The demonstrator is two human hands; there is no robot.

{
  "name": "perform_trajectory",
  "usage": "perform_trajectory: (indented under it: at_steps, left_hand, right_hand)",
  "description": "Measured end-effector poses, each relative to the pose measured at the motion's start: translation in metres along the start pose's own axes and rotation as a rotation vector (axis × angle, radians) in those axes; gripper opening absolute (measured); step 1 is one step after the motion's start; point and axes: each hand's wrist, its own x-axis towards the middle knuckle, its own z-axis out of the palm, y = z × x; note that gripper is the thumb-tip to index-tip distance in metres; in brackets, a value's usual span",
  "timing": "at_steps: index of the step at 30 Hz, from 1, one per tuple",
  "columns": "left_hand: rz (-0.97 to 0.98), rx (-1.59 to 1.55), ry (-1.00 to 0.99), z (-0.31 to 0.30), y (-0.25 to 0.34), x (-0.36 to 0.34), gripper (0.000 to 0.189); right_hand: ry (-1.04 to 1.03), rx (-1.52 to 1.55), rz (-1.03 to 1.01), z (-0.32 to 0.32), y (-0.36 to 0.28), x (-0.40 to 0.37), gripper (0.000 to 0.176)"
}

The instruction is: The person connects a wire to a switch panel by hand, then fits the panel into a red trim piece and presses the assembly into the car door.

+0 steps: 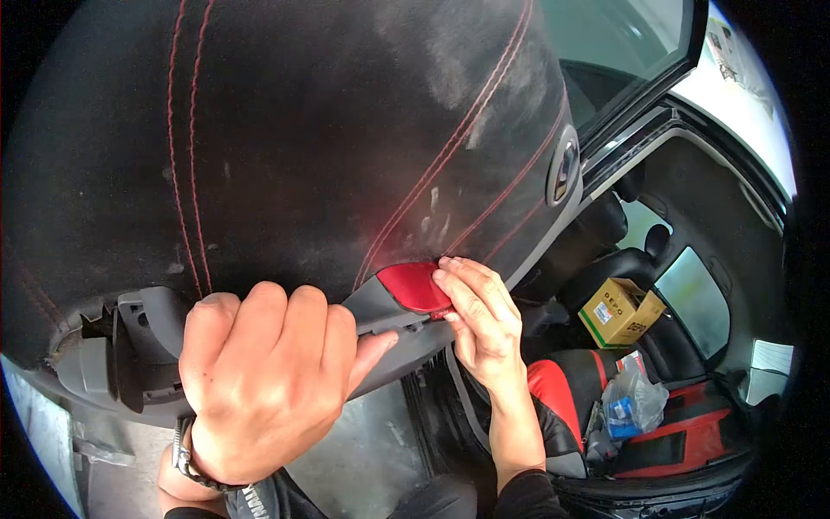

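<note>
My left hand is closed, its fingers curled over the grey armrest trim along the bottom of a black car door panel with red stitching. What lies under its palm is hidden. A glossy red door light lens sits at the right end of that trim. My right hand pinches the lens at its right end, fingers on top and thumb below. Left of my left hand, the trim shows an uncovered grey plastic recess.
A chrome-ringed door handle is on the panel's right. Beyond the door frame, a cardboard box and a plastic bag with a blue item rest on black-and-red seats. A window stands at the top right.
</note>
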Motion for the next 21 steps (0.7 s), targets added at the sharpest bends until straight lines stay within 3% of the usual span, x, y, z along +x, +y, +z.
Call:
perform_trajectory:
  at_steps: [12,21]
  left_hand:
    - [0.006,0.026,-0.018,-0.003,0.001,0.001,0.043]
    - [0.009,0.048,-0.033,-0.005,0.003,0.002,0.043]
  right_hand:
    - [-0.100,0.007,0.069,-0.011,-0.011,0.005,0.066]
    - [-0.015,0.042,0.066,-0.003,-0.006,-0.003,0.060]
